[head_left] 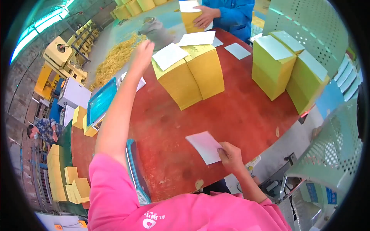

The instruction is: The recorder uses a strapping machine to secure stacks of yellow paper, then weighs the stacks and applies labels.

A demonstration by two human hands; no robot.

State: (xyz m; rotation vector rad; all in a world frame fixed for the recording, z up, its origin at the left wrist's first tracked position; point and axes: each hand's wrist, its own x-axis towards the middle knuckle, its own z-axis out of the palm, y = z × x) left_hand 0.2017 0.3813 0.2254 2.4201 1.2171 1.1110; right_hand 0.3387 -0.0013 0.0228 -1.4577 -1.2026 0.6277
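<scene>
My right hand (231,157) pinches one corner of a white sheet of paper (206,147), low over the near part of the red table (165,127). Stretched far forward, my left hand (144,53) is closed with its fingers curled; what they hold, if anything, is hidden. It is just left of two tall blocks of stacked yellow paper (189,82) that stand side by side. One white sheet (169,56) lies on the left block and another white sheet (197,38) on the right block.
More yellow stacks (271,67) topped with white sheets stand at the right. A loose sheet (237,51) lies between. Across the table, a person in blue (231,17) holds a yellow stack. Blue-topped scales (102,101) and a blue-edged tray-like object (137,173) flank my left arm.
</scene>
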